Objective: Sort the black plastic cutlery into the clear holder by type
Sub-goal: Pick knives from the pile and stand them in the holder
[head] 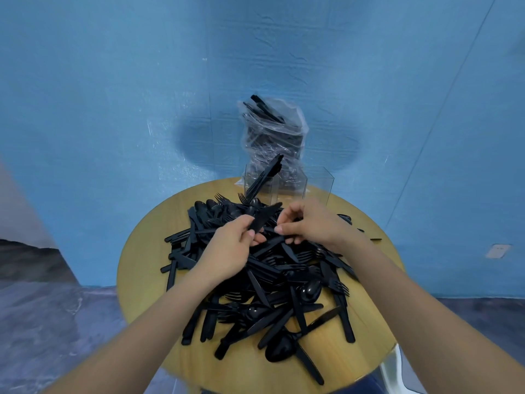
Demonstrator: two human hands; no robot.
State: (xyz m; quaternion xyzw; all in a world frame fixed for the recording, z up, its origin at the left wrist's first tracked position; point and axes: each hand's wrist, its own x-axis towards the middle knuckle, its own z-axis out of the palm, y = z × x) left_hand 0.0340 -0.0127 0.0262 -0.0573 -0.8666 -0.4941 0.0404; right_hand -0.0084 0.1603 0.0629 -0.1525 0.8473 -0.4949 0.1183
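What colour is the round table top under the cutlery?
Light yellowish wood with a faint grain: table top, seen best in the head view.

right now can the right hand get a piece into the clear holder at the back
Probably yes. The right hand is over the far side of the pile, the clear holder stands just beyond it, its tops look open, and nothing stands between them.

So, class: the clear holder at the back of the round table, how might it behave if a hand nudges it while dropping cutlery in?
The clear holder looks thin-walled and tall, so it is probably light and may slide or tip on the smooth wooden table. The knives lean out of its left compartment alone, which may make it top-heavy on that side. The bag of cutlery behind might stop it going backward.
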